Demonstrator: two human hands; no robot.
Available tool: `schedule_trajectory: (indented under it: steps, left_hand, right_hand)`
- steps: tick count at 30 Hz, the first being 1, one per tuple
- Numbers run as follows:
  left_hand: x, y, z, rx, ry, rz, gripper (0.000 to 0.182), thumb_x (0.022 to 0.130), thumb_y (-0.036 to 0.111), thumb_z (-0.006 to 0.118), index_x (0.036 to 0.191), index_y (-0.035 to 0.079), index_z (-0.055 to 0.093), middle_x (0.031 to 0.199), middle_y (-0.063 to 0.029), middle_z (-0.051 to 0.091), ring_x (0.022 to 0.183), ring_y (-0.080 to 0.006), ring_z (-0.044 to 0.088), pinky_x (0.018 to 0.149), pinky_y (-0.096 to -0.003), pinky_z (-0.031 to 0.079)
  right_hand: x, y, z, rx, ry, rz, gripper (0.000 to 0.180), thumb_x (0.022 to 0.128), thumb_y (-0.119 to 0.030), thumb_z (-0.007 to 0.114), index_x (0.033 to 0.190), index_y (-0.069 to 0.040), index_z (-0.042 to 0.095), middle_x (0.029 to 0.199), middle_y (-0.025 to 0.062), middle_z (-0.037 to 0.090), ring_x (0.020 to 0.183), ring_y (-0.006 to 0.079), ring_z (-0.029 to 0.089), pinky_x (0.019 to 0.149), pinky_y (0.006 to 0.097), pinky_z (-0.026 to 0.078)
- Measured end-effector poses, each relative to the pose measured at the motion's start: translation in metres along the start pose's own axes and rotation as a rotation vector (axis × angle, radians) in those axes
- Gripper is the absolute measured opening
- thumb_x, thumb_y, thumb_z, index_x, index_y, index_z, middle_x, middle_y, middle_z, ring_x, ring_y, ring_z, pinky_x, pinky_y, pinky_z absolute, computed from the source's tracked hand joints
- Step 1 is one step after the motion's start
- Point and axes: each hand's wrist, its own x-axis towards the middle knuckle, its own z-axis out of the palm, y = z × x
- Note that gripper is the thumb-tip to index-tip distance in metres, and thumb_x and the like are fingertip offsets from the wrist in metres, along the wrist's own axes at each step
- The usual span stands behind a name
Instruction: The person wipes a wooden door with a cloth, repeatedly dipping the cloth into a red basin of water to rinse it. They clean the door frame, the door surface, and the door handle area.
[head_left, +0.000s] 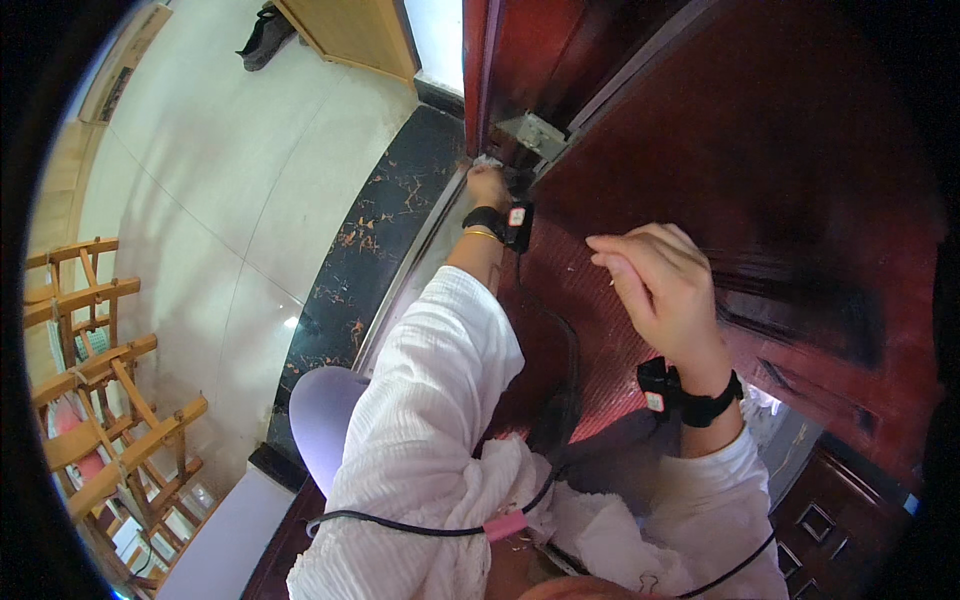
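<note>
My left hand (487, 185) reaches down to the foot of a dark red door frame (475, 75), its fingers closed on a small piece of white tissue or cloth (487, 161) that is mostly hidden. Just beyond it sits a metal hinge or bracket (541, 136) at the door's edge. My right hand (660, 281) is raised beside the dark red door (750, 150), fingers bent and thumb near the fingertips; whether something small lies between them I cannot tell. Both wrists wear black straps with small boxes, and a black cable runs from the left one.
A black marbled threshold (360, 255) borders pale floor tiles (202, 187) on the left. Wooden racks (120, 375) stand at the far left, a grey shoe (268, 39) at the top. A dark red ribbed mat (555, 262) lies below my hands.
</note>
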Motion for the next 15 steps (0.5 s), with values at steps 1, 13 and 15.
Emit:
schedule_trajectory:
  steps: [1, 13, 15]
  left_hand:
    - [-0.004, 0.006, 0.002, -0.089, -0.021, 0.000, 0.019, 0.090, 0.003, 0.064, 0.108, 0.007, 0.059, 0.088, -0.0064, 0.066, 0.072, -0.0214, 0.062, 0.064, -0.0368, 0.053]
    - [-0.076, 0.031, 0.016, 0.039, -0.183, 0.602, 0.017, 0.095, 0.005, 0.068, 0.107, 0.006, 0.057, 0.095, -0.0052, 0.066, 0.081, -0.0180, 0.062, 0.073, -0.0331, 0.053]
    - [-0.064, 0.009, 0.012, 0.273, -0.151, 0.399, 0.020, 0.096, 0.010, 0.067, 0.115, 0.005, 0.060, 0.102, -0.0075, 0.068, 0.085, -0.0221, 0.065, 0.078, -0.0358, 0.054]
  right_hand:
    - [0.001, -0.001, 0.000, 0.008, 0.009, -0.022, 0.011, 0.087, -0.008, 0.073, 0.098, -0.004, 0.073, 0.086, 0.0111, 0.071, 0.077, 0.0300, 0.067, 0.072, 0.0402, 0.053]
    - [0.008, 0.002, 0.011, 0.018, -0.006, -0.008, 0.009, 0.090, -0.010, 0.071, 0.098, -0.006, 0.073, 0.087, 0.0108, 0.071, 0.078, 0.0312, 0.067, 0.073, 0.0410, 0.053]
    - [0.012, 0.000, 0.013, 0.024, 0.015, -0.050, 0.009, 0.091, -0.012, 0.071, 0.098, -0.007, 0.073, 0.086, 0.0108, 0.071, 0.078, 0.0313, 0.067, 0.073, 0.0413, 0.053]
